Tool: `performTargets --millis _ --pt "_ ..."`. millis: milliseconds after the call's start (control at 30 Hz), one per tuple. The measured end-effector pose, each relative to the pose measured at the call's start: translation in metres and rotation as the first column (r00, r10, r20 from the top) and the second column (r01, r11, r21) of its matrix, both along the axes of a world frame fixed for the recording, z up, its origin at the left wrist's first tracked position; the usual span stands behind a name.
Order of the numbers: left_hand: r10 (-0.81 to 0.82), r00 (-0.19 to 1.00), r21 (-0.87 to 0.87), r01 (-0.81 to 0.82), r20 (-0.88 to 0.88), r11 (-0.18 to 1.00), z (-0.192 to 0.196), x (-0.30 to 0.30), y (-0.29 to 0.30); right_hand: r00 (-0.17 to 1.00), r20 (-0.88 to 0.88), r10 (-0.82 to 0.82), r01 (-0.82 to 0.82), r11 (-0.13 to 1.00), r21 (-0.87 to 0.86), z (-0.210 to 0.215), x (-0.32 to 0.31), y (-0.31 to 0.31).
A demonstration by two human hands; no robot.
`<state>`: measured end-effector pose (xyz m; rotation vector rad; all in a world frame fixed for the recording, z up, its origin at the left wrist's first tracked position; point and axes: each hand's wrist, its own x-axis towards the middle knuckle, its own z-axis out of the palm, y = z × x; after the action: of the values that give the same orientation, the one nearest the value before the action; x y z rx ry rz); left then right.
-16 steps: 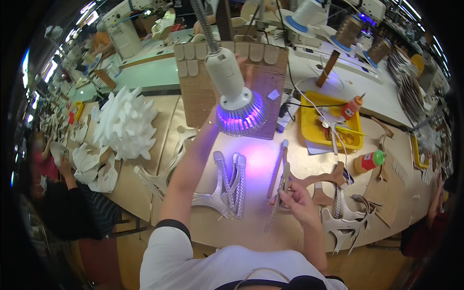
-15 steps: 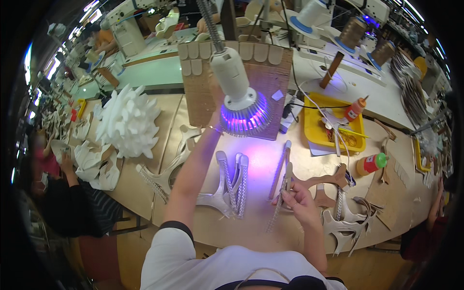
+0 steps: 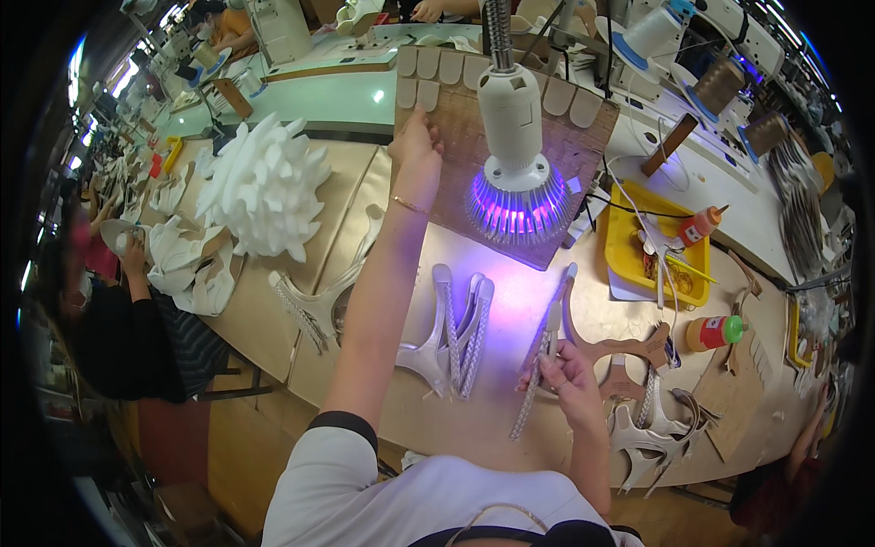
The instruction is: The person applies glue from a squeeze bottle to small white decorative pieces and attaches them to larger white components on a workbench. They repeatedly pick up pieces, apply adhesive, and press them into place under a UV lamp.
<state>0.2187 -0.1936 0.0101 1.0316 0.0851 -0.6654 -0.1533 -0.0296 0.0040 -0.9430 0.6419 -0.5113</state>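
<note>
My left hand (image 3: 415, 141) reaches up to the brown cardboard board (image 3: 510, 137). Its index finger stretches to the lower edge of a small pale round-ended patch (image 3: 427, 95); the other fingers are partly curled, apparently empty. Several such patches line the board's top. My right hand (image 3: 570, 372) pinches a light braided shoe strap (image 3: 551, 330), whose loose end hangs toward me. Beside it, a brown-lined shoe upper (image 3: 620, 346) lies on the table. Silver uppers with braided straps (image 3: 453, 337) lie left of that hand.
A lamp with a glowing purple bulb (image 3: 518, 205) hangs before the board. Right of it are a yellow tray (image 3: 620, 260), a green-capped bottle (image 3: 715, 333) and more uppers (image 3: 652, 433). A spiky white object (image 3: 264, 187) stands left. Sewing machines and co-workers are beyond.
My left hand has come out from behind the lamp and up to the patches on the board. The view has shifted. My right hand keeps its hold on the strap.
</note>
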Motion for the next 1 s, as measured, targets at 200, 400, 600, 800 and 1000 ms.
performTargets --millis 200,400,600,800,1000 --pt "0.141 0.965 0.067 -0.159 0.224 0.985 -0.002 -0.008 -0.011 0.999 -0.035 -0.005 0.005 1.000 -0.006 0.001 -0.002 0.000" --pt "0.227 0.941 0.067 -0.251 0.249 0.966 0.001 -0.019 -0.010 0.981 -0.100 -0.168 0.152 0.978 -0.144 -0.018 0.011 -0.020" --pt "0.182 0.940 0.043 -0.203 0.290 0.978 -0.008 -0.012 -0.015 0.944 0.055 -0.327 0.329 0.944 -0.031 -0.042 0.050 -0.074" --pt "0.047 0.947 0.065 -0.072 0.318 0.995 -0.015 0.002 -0.014 0.913 0.055 -0.404 0.408 0.906 -0.116 -0.056 0.084 -0.084" --pt "0.083 0.557 -0.053 -0.071 0.826 0.996 -0.018 -0.041 0.012 0.909 -0.062 -0.413 0.378 0.878 -0.295 -0.056 0.081 -0.083"
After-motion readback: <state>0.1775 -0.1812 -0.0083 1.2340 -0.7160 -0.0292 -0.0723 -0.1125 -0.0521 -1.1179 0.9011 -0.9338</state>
